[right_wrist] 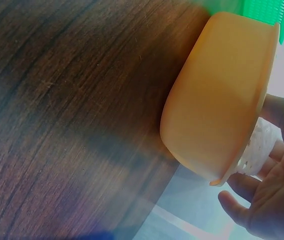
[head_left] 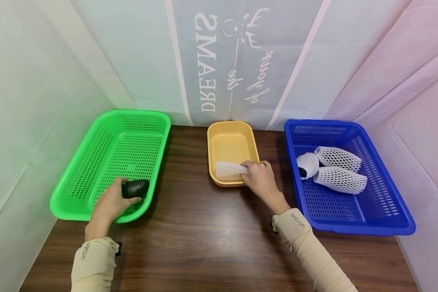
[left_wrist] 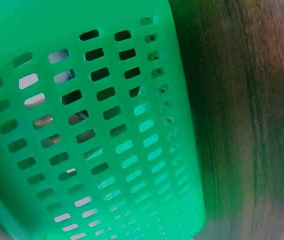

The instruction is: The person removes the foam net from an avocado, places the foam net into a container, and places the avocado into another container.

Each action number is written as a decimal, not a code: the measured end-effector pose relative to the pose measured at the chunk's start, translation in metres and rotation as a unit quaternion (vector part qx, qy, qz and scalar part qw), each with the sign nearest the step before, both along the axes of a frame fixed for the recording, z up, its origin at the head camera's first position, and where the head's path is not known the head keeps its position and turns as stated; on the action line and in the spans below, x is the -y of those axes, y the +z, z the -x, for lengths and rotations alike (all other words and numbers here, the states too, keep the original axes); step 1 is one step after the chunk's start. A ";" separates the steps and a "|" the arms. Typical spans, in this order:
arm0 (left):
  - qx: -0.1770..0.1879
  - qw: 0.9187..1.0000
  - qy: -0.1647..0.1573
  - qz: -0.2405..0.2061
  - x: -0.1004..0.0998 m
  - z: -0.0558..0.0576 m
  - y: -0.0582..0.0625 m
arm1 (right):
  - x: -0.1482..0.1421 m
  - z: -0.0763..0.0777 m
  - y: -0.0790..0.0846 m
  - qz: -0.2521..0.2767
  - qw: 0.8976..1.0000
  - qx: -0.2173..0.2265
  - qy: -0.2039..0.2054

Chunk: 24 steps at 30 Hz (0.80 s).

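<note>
In the head view my left hand grips a dark avocado, thumb and fingers on either side, low in the green basket. The basket's slotted wall hides this hand's grip in the left wrist view. At the near end of the yellow tray, my right hand pinches one end of a white foam net sleeve. The right wrist view catches that hand over the tray rim, the sleeve between thumb and fingers. Whether the sleeve holds anything cannot be seen.
A blue basket stands at the right. Inside lie two long foam net sleeves and a shorter one with something dark showing at its end. Fabric walls close off the table's back and sides.
</note>
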<state>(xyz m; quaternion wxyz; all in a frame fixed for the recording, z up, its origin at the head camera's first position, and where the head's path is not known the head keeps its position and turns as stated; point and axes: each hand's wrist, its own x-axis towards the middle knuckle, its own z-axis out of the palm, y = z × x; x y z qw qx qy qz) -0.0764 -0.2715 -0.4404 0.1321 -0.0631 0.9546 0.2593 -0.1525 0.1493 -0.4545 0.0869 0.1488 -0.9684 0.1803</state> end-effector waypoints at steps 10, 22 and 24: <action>0.006 1.000 -0.001 -0.002 0.000 0.000 0.001 | -0.002 -0.002 0.004 0.006 1.000 0.003 0.003; -0.038 0.999 -0.001 0.002 -0.002 -0.003 0.007 | -0.004 -0.004 0.013 0.014 1.000 0.020 0.007; -0.049 0.999 -0.001 0.001 -0.004 -0.003 0.009 | -0.006 -0.005 0.015 0.015 1.000 0.021 0.009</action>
